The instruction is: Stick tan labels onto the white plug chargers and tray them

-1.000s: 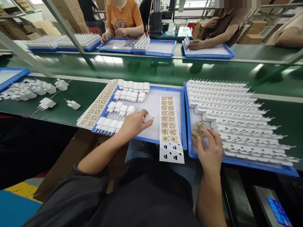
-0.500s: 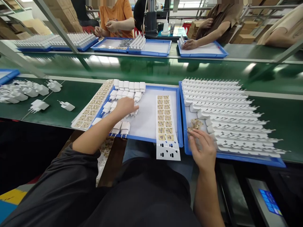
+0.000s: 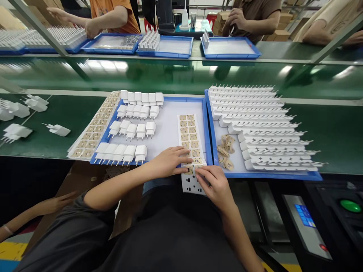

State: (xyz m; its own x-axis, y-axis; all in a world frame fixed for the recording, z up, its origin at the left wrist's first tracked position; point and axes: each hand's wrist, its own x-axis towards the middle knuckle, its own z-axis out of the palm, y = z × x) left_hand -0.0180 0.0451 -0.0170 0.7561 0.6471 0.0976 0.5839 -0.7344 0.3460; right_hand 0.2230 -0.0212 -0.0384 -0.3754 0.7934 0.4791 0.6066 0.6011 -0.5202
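My left hand (image 3: 170,162) rests palm down with its fingers apart on the lower part of a white sheet of tan stickers (image 3: 184,135). At the same sheet, my right hand (image 3: 217,185) has thumb and fingertips pinched at the lowest tan stickers; what is between them is too small to make out. The sheet lies at the right side of a blue tray (image 3: 181,99). White plug adapters (image 3: 141,130) stand in rows on that tray's left side. Tan peeled pieces (image 3: 227,145) lie in the right-hand blue tray (image 3: 269,175), beside dense rows of white adapters (image 3: 255,124).
More sticker sheets (image 3: 93,130) are stacked left of the tray. Loose adapters (image 3: 58,130) lie on the green surface (image 3: 42,147). Another person's hand (image 3: 58,202) shows at lower left. Across the green belt (image 3: 176,75), people sit behind more blue trays (image 3: 231,56).
My left hand has moved from the adapters to the sticker sheet. My right hand has left the tan pieces and come to the sheet's lower end. The camera view has shifted.
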